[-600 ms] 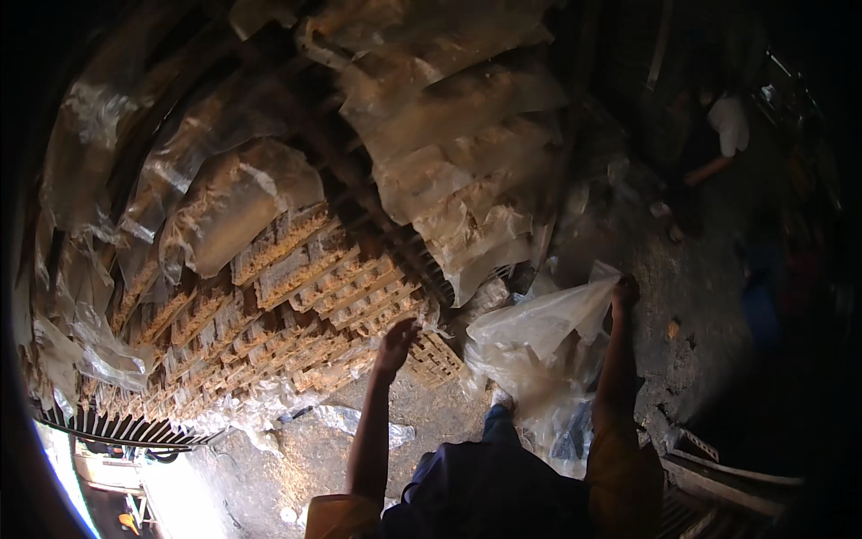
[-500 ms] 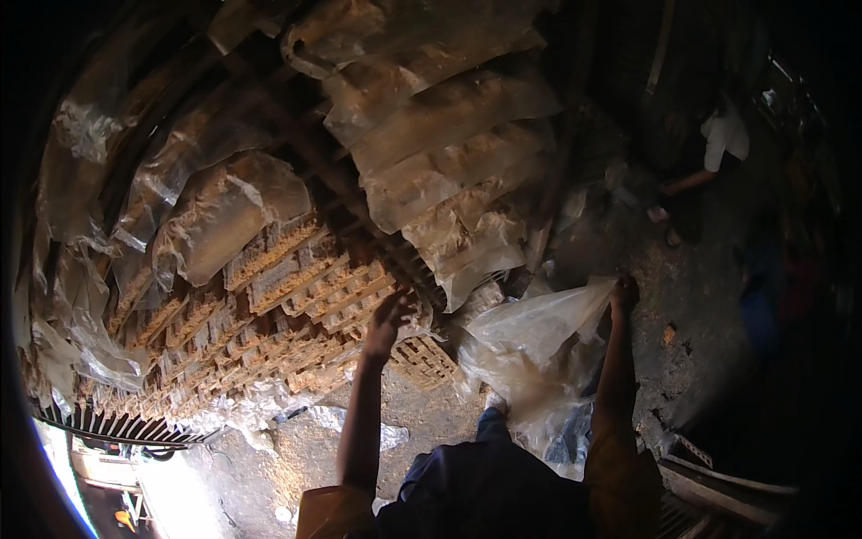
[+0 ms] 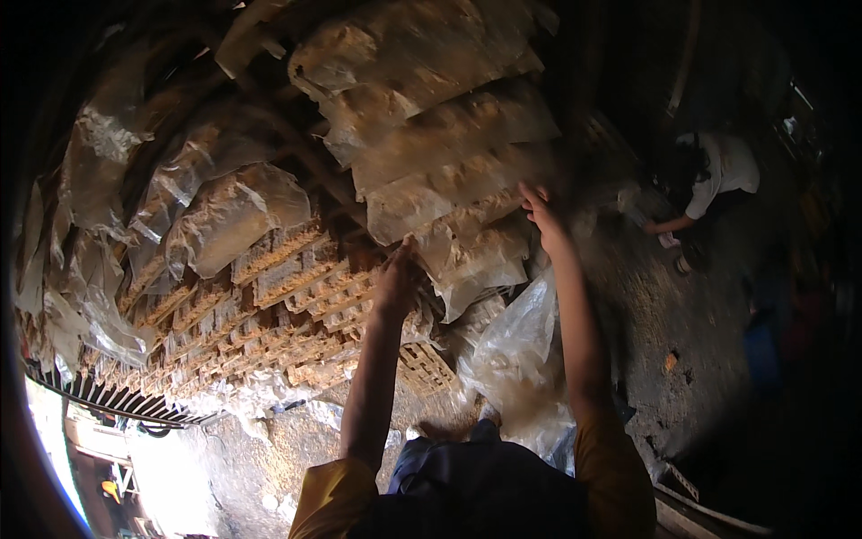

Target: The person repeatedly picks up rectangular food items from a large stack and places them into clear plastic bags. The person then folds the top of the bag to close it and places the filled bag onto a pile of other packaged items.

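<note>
The upper-centre plastic sheet (image 3: 449,199) seems light, limp, best held by its edge. Right hand (image 3: 544,216) loosely spread; left hand (image 3: 396,278) unclear.

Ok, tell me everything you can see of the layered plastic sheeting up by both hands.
The plastic sheeting looks thin, wrinkled and cloudy, tinted brownish, with some paler highlights. It hangs in overlapping, steplike tiers through the upper middle of the view, ending below in an uneven, pointed edge. The left hand is at its left edge and the right hand by its right side; whether either touches or grips it, I can't tell.
</note>
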`<state>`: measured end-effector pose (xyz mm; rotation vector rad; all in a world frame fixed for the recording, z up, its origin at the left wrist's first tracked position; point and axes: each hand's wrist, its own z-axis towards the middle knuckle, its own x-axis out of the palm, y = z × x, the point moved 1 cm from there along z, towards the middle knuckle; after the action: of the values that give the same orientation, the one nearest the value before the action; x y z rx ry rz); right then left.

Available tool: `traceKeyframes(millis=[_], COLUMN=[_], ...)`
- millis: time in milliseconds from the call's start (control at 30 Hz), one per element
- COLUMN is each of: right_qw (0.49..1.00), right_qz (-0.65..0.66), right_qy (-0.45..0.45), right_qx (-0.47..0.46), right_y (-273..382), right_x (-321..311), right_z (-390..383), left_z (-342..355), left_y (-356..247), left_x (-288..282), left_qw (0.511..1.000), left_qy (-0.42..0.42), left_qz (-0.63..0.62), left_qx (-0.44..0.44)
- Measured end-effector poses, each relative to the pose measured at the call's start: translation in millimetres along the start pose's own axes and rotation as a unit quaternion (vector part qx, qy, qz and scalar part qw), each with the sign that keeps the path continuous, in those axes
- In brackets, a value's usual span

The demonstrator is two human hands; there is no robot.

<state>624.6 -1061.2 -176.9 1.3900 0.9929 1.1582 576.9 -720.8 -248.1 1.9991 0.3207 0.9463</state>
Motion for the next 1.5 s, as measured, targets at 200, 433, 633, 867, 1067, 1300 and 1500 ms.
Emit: traceKeyframes(millis=[200, 433, 633, 867, 1067, 1300, 1500], right_qw=[0.999, 0.992, 0.970, 0.934, 0.941, 0.935, 0.933], right_qz=[0.017, 0.112, 0.233, 0.336, 0.325, 0.350, 0.336], right_qy=[-0.003, 0.052, 0.038, 0.085, 0.081, -0.020, -0.092], right_qx=[0.036, 0.032, 0.051, 0.083, 0.053, 0.057, 0.091], right_y=[-33.8, -25.4, 5.3, -10.7, 14.2, -51.1, -27.0], right_x=[-17.7, -29.0, -13.6, -39.2, -37.8, -80.7, -75.6], right_z=[22.9, 24.5, 0.6, 11.2, -58.0, -158.6, -298.5], left_z=[-32.4, -37.7, -47.2, -52.3, -69.5, -126.0, -190.2], left_y=[71.5, 115.3, 106.1, 116.0, 88.9, 108.5, 89.6], left_x=[-10.9, -20.9, -21.9, -26.7, -59.3, -115.2, -159.1], left_qw=[0.516, 0.563, 0.584, 0.599, 0.589, 0.394, 0.349], left_qy=[0.105, 0.125, 0.123, 0.125, 0.205, 0.258, 0.347], left_qz=[0.771, 0.709, 0.695, 0.711, 0.688, 0.773, 0.772], left_qx=[0.359, 0.406, 0.402, 0.347, 0.371, 0.425, 0.404])
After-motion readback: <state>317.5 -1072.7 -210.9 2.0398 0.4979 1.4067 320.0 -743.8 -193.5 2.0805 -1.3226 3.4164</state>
